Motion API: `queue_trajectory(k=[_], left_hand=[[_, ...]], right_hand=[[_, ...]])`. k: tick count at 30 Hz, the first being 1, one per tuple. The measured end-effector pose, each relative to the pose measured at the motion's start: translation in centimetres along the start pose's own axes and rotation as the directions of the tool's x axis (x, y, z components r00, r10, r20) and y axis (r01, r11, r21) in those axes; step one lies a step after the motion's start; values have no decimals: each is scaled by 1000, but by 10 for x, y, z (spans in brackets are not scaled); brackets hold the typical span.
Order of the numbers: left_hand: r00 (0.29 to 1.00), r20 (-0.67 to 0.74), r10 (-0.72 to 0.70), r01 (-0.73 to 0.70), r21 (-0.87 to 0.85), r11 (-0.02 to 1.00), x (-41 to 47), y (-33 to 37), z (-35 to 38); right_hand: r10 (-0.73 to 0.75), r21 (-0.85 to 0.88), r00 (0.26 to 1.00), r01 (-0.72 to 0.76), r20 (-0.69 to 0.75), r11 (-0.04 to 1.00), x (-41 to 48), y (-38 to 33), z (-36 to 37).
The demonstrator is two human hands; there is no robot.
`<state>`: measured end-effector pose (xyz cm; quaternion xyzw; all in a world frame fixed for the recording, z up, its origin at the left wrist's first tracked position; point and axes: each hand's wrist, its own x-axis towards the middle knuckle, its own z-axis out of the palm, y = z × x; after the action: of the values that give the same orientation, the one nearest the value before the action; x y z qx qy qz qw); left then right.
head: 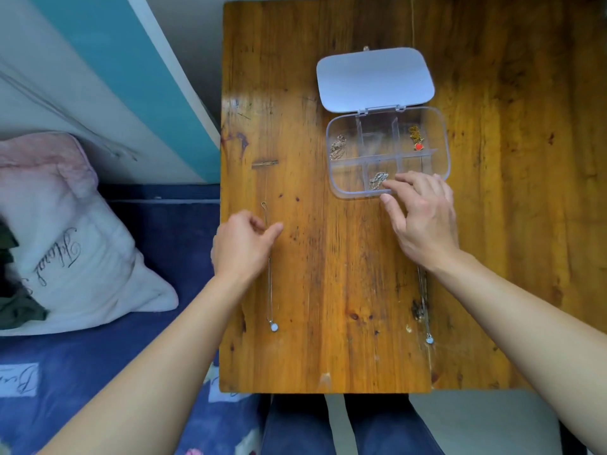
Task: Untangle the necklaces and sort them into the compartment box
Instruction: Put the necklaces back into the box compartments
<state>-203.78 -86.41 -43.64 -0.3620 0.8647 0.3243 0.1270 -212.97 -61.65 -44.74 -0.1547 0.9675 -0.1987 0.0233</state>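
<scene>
A clear compartment box [441, 142] stands open on the wooden table, its grey lid [374, 78] folded back. Inside lie a silver chain [338, 147] at the far left, a gold chain with a red heart [416, 137] at the far right, and a silver chain [377, 180] in the near middle compartment. My right hand [422, 215] hovers at the box's near edge, fingers apart, fingertips beside that chain. My left hand [244, 243] pinches a thin silver necklace [270, 290] that lies straight on the table, round pendant nearest me. Another necklace [425, 310] lies partly under my right wrist.
The table [328, 257] ends at its left edge by a bed with a blue cover [157, 231] and a pink-white pillow [59, 231]. A small dark sliver [264, 163] lies on the wood left of the box. My legs show below the near edge.
</scene>
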Motion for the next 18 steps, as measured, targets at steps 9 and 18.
queue_trajectory(k=[9,18], left_hand=[[986,144,-81,63,128,990,-30,-24,22],[981,166,98,-119,122,985,-36,-18,20]], right_hand=[[10,7,998,-9,-67,1000,2,-2,8],[23,58,999,-20,-40,998,1,-6,4]])
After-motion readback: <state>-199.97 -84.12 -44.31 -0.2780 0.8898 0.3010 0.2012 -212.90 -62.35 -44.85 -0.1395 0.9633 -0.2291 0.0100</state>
